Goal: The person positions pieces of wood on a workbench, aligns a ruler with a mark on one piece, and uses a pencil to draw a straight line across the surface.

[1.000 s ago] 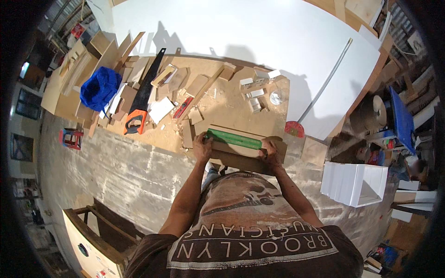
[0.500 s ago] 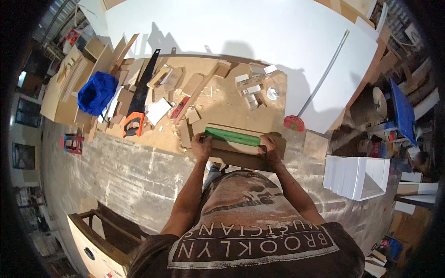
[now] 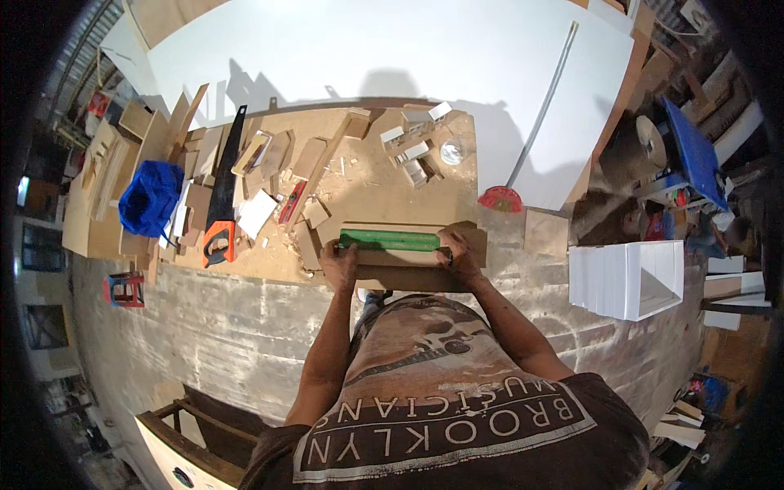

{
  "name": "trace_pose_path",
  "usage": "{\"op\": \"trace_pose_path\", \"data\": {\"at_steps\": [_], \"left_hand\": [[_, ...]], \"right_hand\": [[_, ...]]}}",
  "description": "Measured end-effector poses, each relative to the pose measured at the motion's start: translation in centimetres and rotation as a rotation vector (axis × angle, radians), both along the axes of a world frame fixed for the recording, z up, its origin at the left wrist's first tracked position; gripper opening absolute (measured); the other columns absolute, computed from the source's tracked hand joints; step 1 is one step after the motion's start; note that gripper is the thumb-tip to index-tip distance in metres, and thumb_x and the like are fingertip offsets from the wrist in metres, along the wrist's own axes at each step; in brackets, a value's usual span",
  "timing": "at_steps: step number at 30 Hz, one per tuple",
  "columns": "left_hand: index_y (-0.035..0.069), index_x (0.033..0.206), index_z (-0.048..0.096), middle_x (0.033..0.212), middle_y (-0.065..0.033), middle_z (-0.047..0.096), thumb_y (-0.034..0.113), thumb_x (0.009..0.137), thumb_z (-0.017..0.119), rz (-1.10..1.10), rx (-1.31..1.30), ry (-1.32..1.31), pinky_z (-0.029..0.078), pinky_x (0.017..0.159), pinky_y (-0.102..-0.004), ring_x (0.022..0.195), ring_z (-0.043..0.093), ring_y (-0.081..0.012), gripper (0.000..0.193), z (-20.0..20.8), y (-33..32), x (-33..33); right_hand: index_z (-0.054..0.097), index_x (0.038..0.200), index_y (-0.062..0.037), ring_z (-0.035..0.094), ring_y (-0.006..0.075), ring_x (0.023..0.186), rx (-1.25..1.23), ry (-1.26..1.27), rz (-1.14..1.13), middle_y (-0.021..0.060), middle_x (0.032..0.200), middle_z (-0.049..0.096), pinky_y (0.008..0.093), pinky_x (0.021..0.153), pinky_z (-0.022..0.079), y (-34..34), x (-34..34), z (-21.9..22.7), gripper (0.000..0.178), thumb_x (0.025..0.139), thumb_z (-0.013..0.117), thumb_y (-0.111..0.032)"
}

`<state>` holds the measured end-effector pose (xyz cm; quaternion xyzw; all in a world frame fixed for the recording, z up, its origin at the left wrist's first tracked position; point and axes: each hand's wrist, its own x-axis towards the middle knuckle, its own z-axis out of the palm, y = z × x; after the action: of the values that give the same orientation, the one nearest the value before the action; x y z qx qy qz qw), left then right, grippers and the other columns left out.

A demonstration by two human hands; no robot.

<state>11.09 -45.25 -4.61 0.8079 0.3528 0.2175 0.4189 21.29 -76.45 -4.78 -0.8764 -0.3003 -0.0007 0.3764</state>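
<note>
As one green bar (image 3: 390, 240) lies over a brown board (image 3: 400, 260), both ends are held.
Left hand (image 3: 337, 265) and right hand (image 3: 461, 256) have fingers (image 3: 450, 238) closed on it; I count one handsaw (image 3: 225, 175) on the counter (image 3: 367, 192), two lines of pale capitals (image 3: 445, 423) across the shirt (image 3: 425, 359).

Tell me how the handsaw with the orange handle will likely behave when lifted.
The handsaw would probably flex along its long, tapering blade. It may feel heavier at the chunky orange handle. Lying among wood scraps, it might nudge some as it comes up.
</note>
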Motion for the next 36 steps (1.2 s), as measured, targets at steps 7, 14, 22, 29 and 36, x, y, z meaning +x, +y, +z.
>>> {"op": "trace_pose_path", "data": {"at_steps": [7,14,22,29,36], "left_hand": [[0.011,0.117,0.068,0.103,-0.0171,0.062,0.027,0.072,0.081,-0.046,0.101,0.169,0.047,0.089,-0.0493,0.099,0.058,-0.0372,0.049,1.8,-0.2,0.3],[0.010,0.118,0.067,0.106,-0.0186,0.061,0.024,0.071,0.080,-0.001,0.076,0.201,0.046,0.091,-0.0504,0.103,0.058,-0.0385,0.051,1.8,-0.4,0.6],[-0.001,0.095,0.066,0.097,-0.0225,0.062,0.024,0.066,0.085,0.075,0.059,0.050,0.049,0.081,-0.0488,0.090,0.060,-0.0408,0.043,0.2,-0.5,1.0],[-0.003,0.089,0.064,0.091,-0.0220,0.062,0.024,0.064,0.087,0.147,-0.031,0.035,0.049,0.077,-0.0478,0.085,0.060,-0.0388,0.044,-0.3,-0.5,0.3],[0.002,0.106,0.065,0.099,-0.0184,0.064,0.023,0.069,0.084,0.078,0.161,0.184,0.046,0.090,-0.0507,0.099,0.058,-0.0383,0.046,1.9,-1.1,0.8]], "right_hand": [[0.057,0.130,-0.0019,0.055,0.0443,0.118,0.035,0.091,0.015,0.0260,0.125,0.059,0.0514,0.102,0.044,0.3,0.1,0.3,0.050,0.085,0.068,-0.020],[0.058,0.127,0.0005,0.057,0.0434,0.113,0.044,0.028,-0.011,0.0255,0.122,0.060,0.0507,0.100,0.045,0.5,-0.2,1.0,0.051,0.083,0.071,-0.021],[0.059,0.127,-0.0016,0.056,0.0429,0.117,0.043,-0.036,-0.016,0.0245,0.122,0.060,0.0511,0.100,0.045,0.2,0.1,-1.4,0.052,0.079,0.073,-0.018],[0.058,0.130,-0.0021,0.055,0.0440,0.118,0.035,0.064,0.017,0.0259,0.121,0.061,0.0508,0.102,0.044,0.5,0.2,-0.7,0.056,0.080,0.074,-0.019],[0.058,0.134,-0.0061,0.053,0.0446,0.122,0.031,0.119,0.035,0.0256,0.123,0.062,0.0504,0.105,0.043,0.3,0.3,0.2,0.053,0.085,0.068,-0.025]]}}
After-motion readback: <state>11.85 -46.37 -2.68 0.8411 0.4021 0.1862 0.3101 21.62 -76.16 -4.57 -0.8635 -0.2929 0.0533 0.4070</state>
